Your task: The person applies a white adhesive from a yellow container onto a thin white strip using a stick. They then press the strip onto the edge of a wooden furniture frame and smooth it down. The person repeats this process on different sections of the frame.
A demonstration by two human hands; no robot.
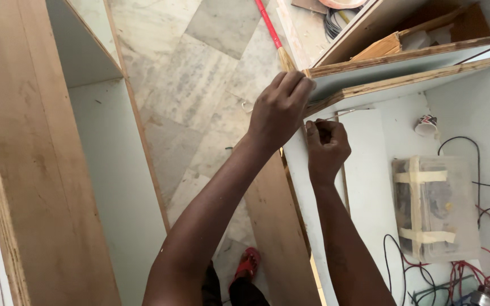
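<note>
Centre frame: left hand (279, 107) grips ply panel (404, 55) corner; right hand (325, 148) pinches thin nail (340, 115). Panel prob. stiff, heavy; hold by edge.

White panel (370, 170) inside cabinet is carrying clear taped plastic box (435, 207), small patterned cup (426, 124), black & red wires (472, 266). Marble floor (199, 85) is bearing red broom handle (270, 25), red sandal (248, 263).
</note>
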